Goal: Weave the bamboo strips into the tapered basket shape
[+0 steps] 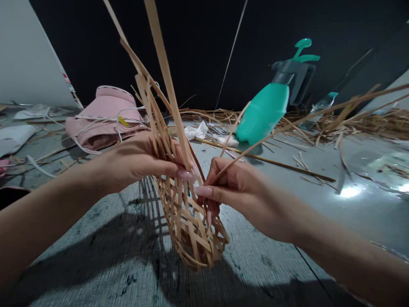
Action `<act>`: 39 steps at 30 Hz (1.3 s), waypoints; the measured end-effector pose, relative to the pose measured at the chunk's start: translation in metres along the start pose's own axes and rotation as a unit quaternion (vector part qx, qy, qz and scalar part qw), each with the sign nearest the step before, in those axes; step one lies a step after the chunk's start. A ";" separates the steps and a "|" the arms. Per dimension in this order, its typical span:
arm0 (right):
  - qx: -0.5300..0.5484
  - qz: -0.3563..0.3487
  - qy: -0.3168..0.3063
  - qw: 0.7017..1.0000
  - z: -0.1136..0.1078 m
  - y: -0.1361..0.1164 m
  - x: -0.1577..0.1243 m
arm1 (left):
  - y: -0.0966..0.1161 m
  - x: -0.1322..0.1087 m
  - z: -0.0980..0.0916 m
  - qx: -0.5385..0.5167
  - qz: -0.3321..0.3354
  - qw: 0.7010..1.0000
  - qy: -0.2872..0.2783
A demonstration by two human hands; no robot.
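A partly woven basket (191, 238) of flat tan strips is tilted in front of me, its rounded, open-lattice end toward me. Long loose strips (162, 64) rise from its far end. My left hand (153, 160) wraps round the strips at the upper left of the weave, with the thumb pressed on a wide one. My right hand (234, 183) pinches a thin strip (281, 130) at the right side of the basket; that strip runs up and out to the right. Some right fingertips are hidden behind the weave.
A green spray bottle (263, 113) leans beyond my right hand. A pink visor hat (110, 115) lies at the back left, with white cords. Piles of loose strips (367, 115) and a clear plastic bottle (321, 106) are at the right. A dark wall (204, 51) stands behind.
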State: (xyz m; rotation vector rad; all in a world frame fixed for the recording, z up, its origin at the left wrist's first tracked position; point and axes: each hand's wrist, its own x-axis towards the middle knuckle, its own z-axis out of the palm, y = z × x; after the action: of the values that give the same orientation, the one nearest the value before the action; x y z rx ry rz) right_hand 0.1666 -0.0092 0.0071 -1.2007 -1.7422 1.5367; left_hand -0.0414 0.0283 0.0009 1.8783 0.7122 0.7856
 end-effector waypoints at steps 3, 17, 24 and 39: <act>0.016 0.001 0.002 1.000 -0.001 -0.002 0.002 | -0.001 0.002 0.003 0.016 0.015 1.000 0.017; 0.104 0.007 -0.024 0.994 -0.007 0.002 0.010 | -0.008 0.003 0.012 0.012 0.052 0.989 0.138; 0.042 -0.022 -0.028 0.998 -0.007 0.000 0.010 | -0.002 0.005 0.011 0.002 -0.022 0.995 0.094; 0.066 -0.075 0.037 0.994 0.007 0.010 0.012 | -0.006 0.001 0.005 0.050 0.023 0.995 0.079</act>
State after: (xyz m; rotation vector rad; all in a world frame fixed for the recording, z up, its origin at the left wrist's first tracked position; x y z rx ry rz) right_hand 0.1577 -0.0027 -0.0058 -1.0234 -1.6172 1.4758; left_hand -0.0377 0.0290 -0.0059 1.9440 0.8215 0.9515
